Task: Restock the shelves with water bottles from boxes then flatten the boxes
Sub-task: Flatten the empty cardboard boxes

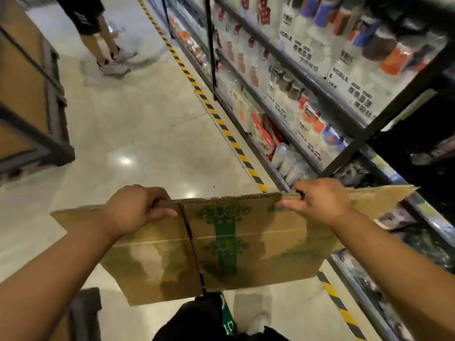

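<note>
Left hand (133, 212) and right hand (317, 203) fingers grip flattened green-printed box (246, 242) beside NOBLE-labelled bottles (302, 45).

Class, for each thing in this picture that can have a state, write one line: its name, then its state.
cardboard box: flattened, held up off the floor by its top edge.
left hand: fingers curled over the box's top edge, gripping it.
right hand: gripping the same top edge, further right.
shelves: stocked.
bottles: standing in rows on the shelves.
second person: standing in the aisle, only the legs in view.
</note>
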